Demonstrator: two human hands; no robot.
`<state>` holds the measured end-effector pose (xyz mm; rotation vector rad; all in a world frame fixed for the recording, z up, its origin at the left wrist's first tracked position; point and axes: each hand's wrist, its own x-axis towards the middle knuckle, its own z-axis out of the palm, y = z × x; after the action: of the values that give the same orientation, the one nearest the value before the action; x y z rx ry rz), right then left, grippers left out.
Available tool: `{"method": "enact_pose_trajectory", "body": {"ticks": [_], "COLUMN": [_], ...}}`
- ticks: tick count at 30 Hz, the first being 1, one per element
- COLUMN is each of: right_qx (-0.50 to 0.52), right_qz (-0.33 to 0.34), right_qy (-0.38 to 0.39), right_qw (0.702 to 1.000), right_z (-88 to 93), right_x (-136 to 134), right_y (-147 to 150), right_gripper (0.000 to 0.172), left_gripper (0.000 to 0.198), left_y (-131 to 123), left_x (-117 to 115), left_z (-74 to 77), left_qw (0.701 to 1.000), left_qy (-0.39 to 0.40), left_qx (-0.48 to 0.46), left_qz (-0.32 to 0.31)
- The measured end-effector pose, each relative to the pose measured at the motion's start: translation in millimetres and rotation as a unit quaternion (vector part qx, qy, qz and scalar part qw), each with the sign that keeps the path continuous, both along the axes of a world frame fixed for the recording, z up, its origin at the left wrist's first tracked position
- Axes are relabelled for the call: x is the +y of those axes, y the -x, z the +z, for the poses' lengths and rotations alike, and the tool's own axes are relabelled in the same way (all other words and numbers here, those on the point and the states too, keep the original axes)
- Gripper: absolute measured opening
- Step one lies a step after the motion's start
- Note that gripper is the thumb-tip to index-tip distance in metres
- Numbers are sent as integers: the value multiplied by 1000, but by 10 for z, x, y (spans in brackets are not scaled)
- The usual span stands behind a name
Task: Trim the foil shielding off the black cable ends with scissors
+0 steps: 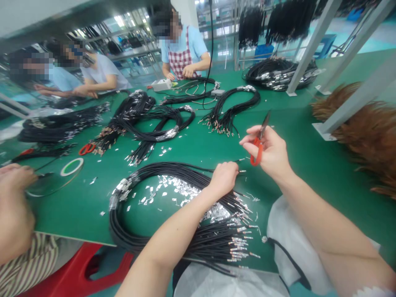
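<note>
My left hand [225, 176] is closed around a couple of black cables near their stripped ends, at the upper right of a large curved cable bundle [123, 222]. Many silvery cable ends [239, 243] fan out at the bundle's right side. My right hand [272, 150] holds small scissors [259, 144] with red handles, their dark blades pointing up and away. The scissors are apart from the cables. Small silvery foil scraps [182, 187] lie scattered inside the bundle's curve. What the left fingers pinch is partly hidden.
More black cable bundles [163, 128] lie across the green table [297, 231]. A tape roll [71, 167] and red-handled scissors [87, 149] lie to the left. A co-worker's hand [15, 177] is at the left edge. Metal posts [328, 128] stand at right.
</note>
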<state>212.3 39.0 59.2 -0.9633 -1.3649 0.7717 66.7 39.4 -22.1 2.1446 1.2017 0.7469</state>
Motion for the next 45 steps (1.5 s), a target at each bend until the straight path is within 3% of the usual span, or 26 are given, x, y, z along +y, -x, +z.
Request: {"method": "enact_pose_trajectory", "body": {"ticks": [4,7,13,17,22,27,32,39,45], "right_qx": [22,23,2,26,84,155,178,72,87], "right_qz": [45,66,66,101,165,158,117,31,50], "right_qy": [45,65,51,78,103,171,167,82,96], "right_qw": [998,995,996,991,977,960,963,994,990], "right_z": [-88,-129,-176,-170,-189,-273,-342,-352,-356], "right_x": [15,-27,-75,-75,-90,-55,-49,-126,-99], "right_y": [52,127,204,213,245,286,343,389,370], "right_gripper": [28,31,26,23,24,35,30,21,22], "left_gripper": [7,6,8,13,22,30,22,17,17], "left_y": [149,234,212,196,261,292,246,183,184], "left_x": [-57,-101,-163,-191,-139,-71,-75,-131,-124], "left_z": [240,382,425,423,454,465,404,331,336], "left_qw": [977,954,948,941,905,860,873,905,895], "left_qy": [39,68,77,117,241,329,262,178,228], "left_qx": [-201,-285,-299,-309,-350,-390,-409,-367,-371], "left_qz": [65,71,75,70,21,-11,54,123,98]}}
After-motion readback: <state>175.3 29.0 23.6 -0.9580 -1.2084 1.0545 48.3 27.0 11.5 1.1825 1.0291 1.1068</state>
